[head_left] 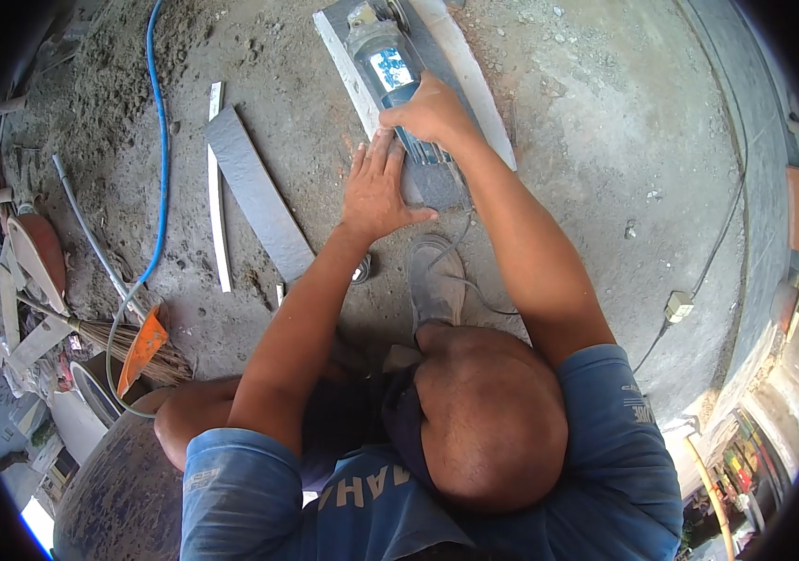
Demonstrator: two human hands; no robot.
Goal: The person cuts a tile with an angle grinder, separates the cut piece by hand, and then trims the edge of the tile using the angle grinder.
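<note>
My right hand (432,114) is wrapped round the blue body of an angle grinder (390,67), which points away from me. Its head and disc are at the top edge of the view, where the disc's contact with anything is hard to make out. Beneath the grinder lies a dark grey tile strip (439,190), on top of a wider piece with pale edges (491,126). My left hand (377,192) rests with fingers spread at the strip's near left side, its fingertips close to the grinder. Both hands are bare.
To the left lie another grey tile strip (264,192) and a thin white strip (217,187). A blue hose (158,140) crosses the floor. A power cord with a connector (679,307) runs on the right. A broom (137,348) and an orange piece (144,351) are at lower left.
</note>
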